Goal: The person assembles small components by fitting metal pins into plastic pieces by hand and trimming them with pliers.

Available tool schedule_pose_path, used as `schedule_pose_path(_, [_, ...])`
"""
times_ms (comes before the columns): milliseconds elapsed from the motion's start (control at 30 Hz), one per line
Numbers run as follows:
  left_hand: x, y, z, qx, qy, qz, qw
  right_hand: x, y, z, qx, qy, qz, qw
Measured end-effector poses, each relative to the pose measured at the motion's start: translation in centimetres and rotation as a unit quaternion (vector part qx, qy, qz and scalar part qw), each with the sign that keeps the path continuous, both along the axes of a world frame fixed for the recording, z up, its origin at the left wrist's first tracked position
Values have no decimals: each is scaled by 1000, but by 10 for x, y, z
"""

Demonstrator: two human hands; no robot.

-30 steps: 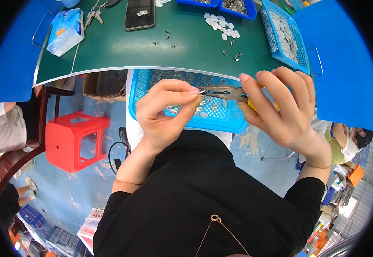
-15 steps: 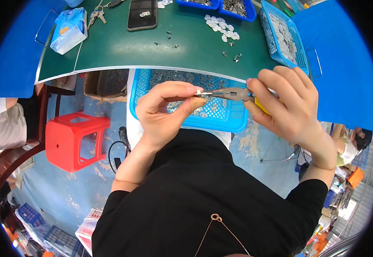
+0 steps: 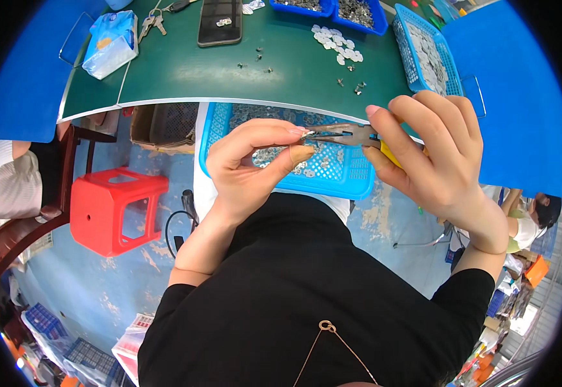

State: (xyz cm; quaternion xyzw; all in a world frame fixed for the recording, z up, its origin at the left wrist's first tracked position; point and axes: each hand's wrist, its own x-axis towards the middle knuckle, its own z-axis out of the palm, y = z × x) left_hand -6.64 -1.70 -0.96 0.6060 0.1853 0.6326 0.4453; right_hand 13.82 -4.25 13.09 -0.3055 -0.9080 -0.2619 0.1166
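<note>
My right hand [image 3: 432,158] grips long-nosed pliers [image 3: 358,135] with yellow handles, their jaws pointing left. Pinched between thumb and fingertips of my left hand [image 3: 248,161] is a small metal part [image 3: 306,135], mostly covered by the fingers. The plier tips reach this part; whether they clamp it cannot be told. A tan covering wraps the left thumb's tip. Beneath both hands, a light-blue plastic basket [image 3: 358,187] rests on my lap with many small metal pieces [image 3: 306,169] inside.
Ahead, the green table [image 3: 184,77] bears a phone [image 3: 220,32], keys [image 3: 152,24], a tissue pack [image 3: 110,45], white pieces [image 3: 337,44], blue bins [image 3: 361,16] and another basket [image 3: 416,68]. A red stool [image 3: 116,213] stands left. People sit at both sides.
The pliers have turned slightly, and a dark gap now shows between their jaws. My left hand keeps its pinch. The whole view has shifted a little.
</note>
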Motion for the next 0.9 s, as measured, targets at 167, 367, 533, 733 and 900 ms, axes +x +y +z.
schedule_pose_path(167, [-1, 1, 1, 24, 23, 17, 999, -3, -2, 3, 4, -15, -1, 1000])
schedule_pose_path(367, [-1, -2, 2, 6, 30, 21, 999, -4, -5, 5, 35, -58, 3, 998])
schedule_pose_path(533, [-3, -3, 5, 6, 45, 34, 998, -7, -9, 7, 57, -90, 2, 994])
schedule_pose_path(733, [-2, -4, 8, 10, 46, 39, 998, -10, -9, 8, 75, -106, 9, 992])
schedule_pose_path(900, [1, -5, 8, 7, 31, 66, 997, -13, -9, 8, 47, -87, -6, 995])
